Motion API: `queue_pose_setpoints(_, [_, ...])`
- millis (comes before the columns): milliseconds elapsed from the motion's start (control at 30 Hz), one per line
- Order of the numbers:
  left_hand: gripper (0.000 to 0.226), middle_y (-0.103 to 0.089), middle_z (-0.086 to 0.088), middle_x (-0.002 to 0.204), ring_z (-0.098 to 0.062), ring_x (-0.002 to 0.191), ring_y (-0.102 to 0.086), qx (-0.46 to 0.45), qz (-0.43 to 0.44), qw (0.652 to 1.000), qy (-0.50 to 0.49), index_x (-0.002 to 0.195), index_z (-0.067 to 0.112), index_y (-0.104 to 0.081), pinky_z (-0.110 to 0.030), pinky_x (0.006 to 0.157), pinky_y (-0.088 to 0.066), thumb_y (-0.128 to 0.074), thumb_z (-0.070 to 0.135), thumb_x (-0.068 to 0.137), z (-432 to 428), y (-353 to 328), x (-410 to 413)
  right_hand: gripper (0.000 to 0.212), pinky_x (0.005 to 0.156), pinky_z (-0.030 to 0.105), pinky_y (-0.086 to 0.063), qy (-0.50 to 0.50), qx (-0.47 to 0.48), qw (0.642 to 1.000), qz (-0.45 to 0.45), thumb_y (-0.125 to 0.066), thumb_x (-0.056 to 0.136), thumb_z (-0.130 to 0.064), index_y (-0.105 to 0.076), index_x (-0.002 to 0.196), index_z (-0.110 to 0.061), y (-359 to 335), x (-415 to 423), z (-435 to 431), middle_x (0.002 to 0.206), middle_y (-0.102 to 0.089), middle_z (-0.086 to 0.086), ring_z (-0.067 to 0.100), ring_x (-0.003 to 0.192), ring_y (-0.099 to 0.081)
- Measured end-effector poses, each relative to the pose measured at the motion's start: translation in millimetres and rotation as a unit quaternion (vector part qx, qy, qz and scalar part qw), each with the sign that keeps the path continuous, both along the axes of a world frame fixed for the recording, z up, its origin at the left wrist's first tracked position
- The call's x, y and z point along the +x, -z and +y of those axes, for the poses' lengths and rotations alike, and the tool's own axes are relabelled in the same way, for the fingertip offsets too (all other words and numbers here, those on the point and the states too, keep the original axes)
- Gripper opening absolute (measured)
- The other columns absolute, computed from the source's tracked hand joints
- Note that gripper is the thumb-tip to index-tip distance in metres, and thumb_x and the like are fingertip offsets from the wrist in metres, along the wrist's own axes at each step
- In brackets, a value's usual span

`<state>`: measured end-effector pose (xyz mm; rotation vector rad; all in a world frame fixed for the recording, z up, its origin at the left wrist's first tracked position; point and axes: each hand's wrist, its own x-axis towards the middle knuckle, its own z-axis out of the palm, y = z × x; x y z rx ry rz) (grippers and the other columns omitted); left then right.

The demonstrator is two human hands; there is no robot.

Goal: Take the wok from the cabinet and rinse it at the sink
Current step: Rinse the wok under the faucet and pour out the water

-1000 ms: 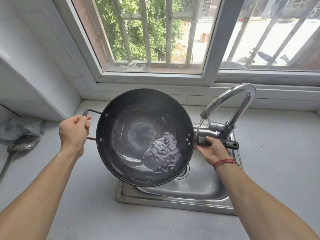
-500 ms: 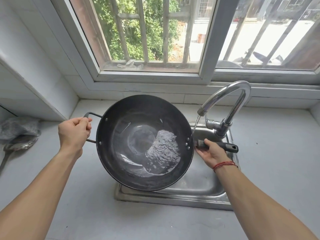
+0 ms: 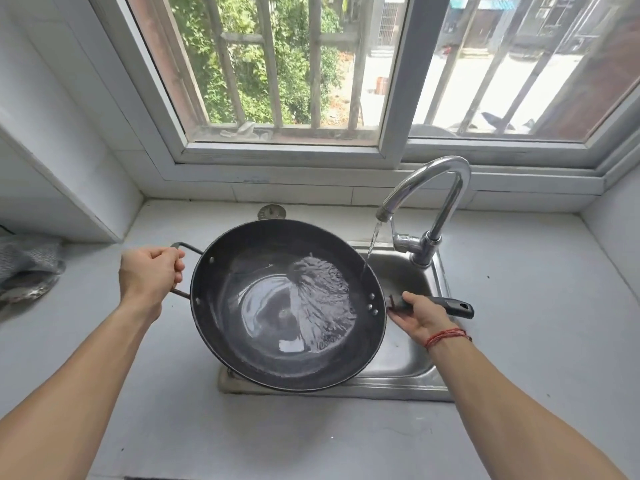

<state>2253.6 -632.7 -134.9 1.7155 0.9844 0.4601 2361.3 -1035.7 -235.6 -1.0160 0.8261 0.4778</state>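
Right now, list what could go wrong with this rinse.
1. The wok overhangs the left edge of the sink; tipping it that way would likely spill its pooled water onto the counter.
2. The stream from the tap lands close to the wok's right rim, so it may splash out.

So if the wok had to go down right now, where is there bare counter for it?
Bare counter lies right of the sink, up to the side wall, and along the front, nearer than the sink. Crowded: the wok covers most of the sink, the faucet stands at its back right, and a cloth sits at far left.
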Motion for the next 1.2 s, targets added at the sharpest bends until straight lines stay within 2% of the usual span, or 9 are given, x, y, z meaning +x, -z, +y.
queue_pose_setpoints(100, [0.018, -0.059, -0.009, 0.064, -0.024, 0.052, -0.048, -0.007, 0.012, 1.000, 0.009, 0.074, 0.004, -0.067, -0.031, 0.058, -0.040, -0.055, 0.011, 0.085, -5, 1, -3, 0.007, 0.046, 0.039, -0.058, 0.003, -0.016, 1.000, 0.001, -0.052, 0.097, -0.001, -0.053, 0.091, 0.001, -5, -8, -8, 0.083, -0.063, 0.020, 0.030, 0.065, -0.068])
queue_pose_setpoints(267, [0.016, -0.058, -0.009, 0.064, -0.024, 0.051, -0.046, -0.011, 0.019, 1.000, 0.023, 0.075, 0.003, -0.067, -0.030, 0.055, -0.040, -0.056, 0.009, 0.085, -12, -1, -8, 0.006, 0.039, 0.034, -0.054, 0.004, -0.045, 0.999, -0.003, -0.053, 0.095, 0.003, -0.054, 0.089, 0.001, -10, -18, -15, 0.054, -0.066, 0.015, 0.024, 0.046, -0.067])
queue_pose_setpoints(333, [0.016, -0.057, -0.009, 0.064, -0.024, 0.050, -0.046, -0.012, 0.018, 1.000, 0.019, 0.075, 0.002, -0.067, -0.030, 0.054, -0.040, -0.056, 0.008, 0.084, -12, -4, -10, 0.005, 0.040, 0.035, -0.054, 0.005, -0.047, 0.999, -0.004, -0.053, 0.095, 0.004, -0.054, 0.090, 0.002, -11, -21, -15, 0.057, -0.066, 0.016, 0.025, 0.047, -0.068])
queue_pose_setpoints(467, [0.014, -0.055, -0.009, 0.063, -0.023, 0.049, -0.043, -0.010, 0.016, 1.000, 0.007, 0.071, 0.003, -0.066, -0.029, 0.052, -0.037, -0.059, 0.007, 0.082, -9, -12, -14, 0.004, 0.041, 0.036, -0.055, 0.002, -0.032, 0.999, 0.000, -0.052, 0.096, 0.003, -0.053, 0.093, 0.001, -9, -25, -9, 0.079, -0.061, 0.020, 0.028, 0.059, -0.068])
queue_pose_setpoints(567, [0.014, -0.053, -0.008, 0.062, -0.023, 0.048, -0.040, 0.003, 0.011, 1.000, 0.003, 0.069, 0.003, -0.065, -0.029, 0.050, -0.034, -0.060, 0.005, 0.082, -9, -21, -17, 0.004, 0.043, 0.038, -0.056, -0.011, -0.029, 1.000, 0.001, -0.051, 0.095, 0.004, -0.053, 0.093, 0.001, -7, -26, -3, 0.079, -0.060, 0.020, 0.025, 0.048, -0.068])
queue_pose_setpoints(700, [0.016, -0.053, -0.009, 0.063, -0.024, 0.049, -0.038, 0.032, 0.013, 0.999, -0.006, 0.067, 0.004, -0.064, -0.028, 0.051, -0.033, -0.060, 0.005, 0.082, -7, -34, -20, 0.005, 0.043, 0.040, -0.057, -0.029, -0.035, 0.999, -0.001, -0.052, 0.095, 0.004, -0.053, 0.091, 0.001, -9, -23, 5, 0.078, -0.061, 0.021, 0.025, 0.046, -0.067])
queue_pose_setpoints(833, [0.014, -0.052, -0.009, 0.064, -0.023, 0.049, -0.038, 0.023, 0.032, 0.999, -0.019, 0.069, 0.002, -0.064, -0.028, 0.052, -0.035, -0.060, 0.005, 0.082, -4, -38, -21, 0.008, 0.045, 0.037, -0.057, -0.041, -0.050, 0.998, -0.002, -0.053, 0.094, 0.004, -0.052, 0.088, -0.002, -11, -19, 10, 0.073, -0.059, 0.017, 0.024, 0.052, -0.066])
queue_pose_setpoints(1000, [0.010, -0.051, -0.009, 0.064, -0.021, 0.049, -0.038, 0.005, 0.052, 0.998, -0.021, 0.074, 0.001, -0.065, -0.026, 0.053, -0.035, -0.058, 0.005, 0.081, -6, -36, -22, 0.016, 0.048, 0.042, -0.058, -0.044, -0.050, 0.998, 0.002, -0.051, 0.092, 0.007, -0.048, 0.082, -0.005, -13, -15, 8, 0.068, -0.054, 0.014, 0.025, 0.062, -0.061])
queue_pose_setpoints(1200, [0.008, -0.051, -0.009, 0.064, -0.021, 0.051, -0.038, 0.000, 0.059, 0.998, -0.025, 0.078, 0.001, -0.066, -0.027, 0.054, -0.034, -0.058, 0.004, 0.082, -13, -34, -21, 0.012, 0.051, 0.042, -0.060, -0.060, -0.087, 0.994, -0.005, -0.054, 0.092, 0.004, -0.051, 0.082, -0.003, -19, -12, 2, 0.074, -0.060, 0.017, 0.028, 0.068, -0.065])
